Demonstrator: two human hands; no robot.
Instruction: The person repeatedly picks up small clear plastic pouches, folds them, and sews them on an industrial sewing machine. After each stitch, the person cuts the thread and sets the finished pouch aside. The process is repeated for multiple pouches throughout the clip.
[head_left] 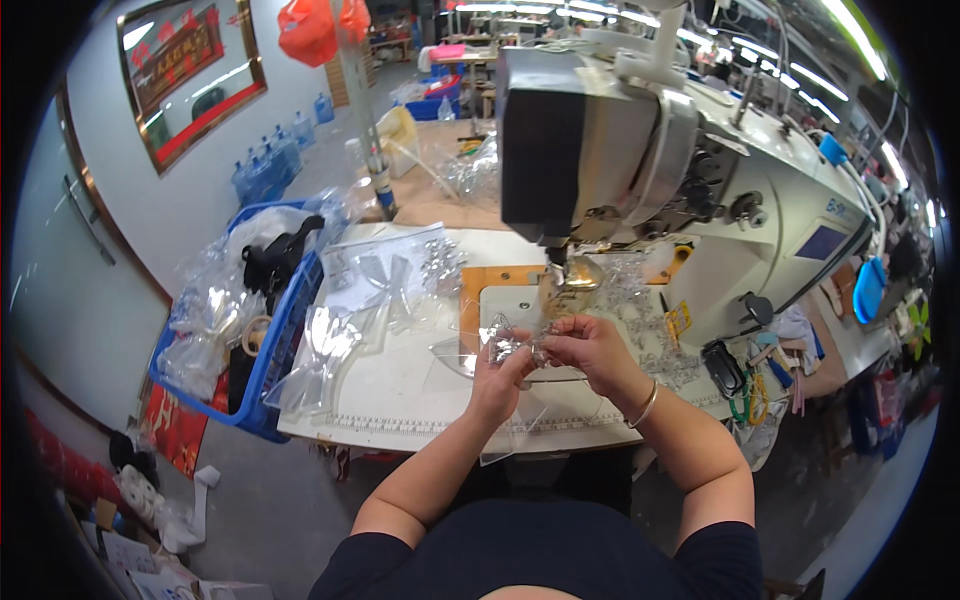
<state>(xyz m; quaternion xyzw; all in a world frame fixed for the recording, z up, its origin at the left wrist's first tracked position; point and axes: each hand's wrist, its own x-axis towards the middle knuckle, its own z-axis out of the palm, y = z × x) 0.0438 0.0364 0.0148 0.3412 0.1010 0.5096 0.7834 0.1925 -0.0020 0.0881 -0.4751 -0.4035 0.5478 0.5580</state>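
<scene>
In front of the sewing machine's (570, 150) needle area, both my hands meet over the white table (400, 385). My left hand (500, 377) is closed with its thumb on a crumpled piece of clear, shiny plastic (503, 346). From the other side my right hand (588, 350) pinches the same piece between thumb and fingers. Glare hides the piece's exact shape. Clear plastic strips hang below it over the table's front edge. Just beyond my hands is the machine's metal needle plate (505, 300), set in an orange-brown board (480, 278).
Flat clear plastic pieces (325, 345) and a white paper sheet (350, 265) lie at left. A blue basket (275, 385) of plastic bags stands beside the table. Small clear pieces (640, 290), yellow-handled snips (680, 318) and a black tray (722, 367) lie at right.
</scene>
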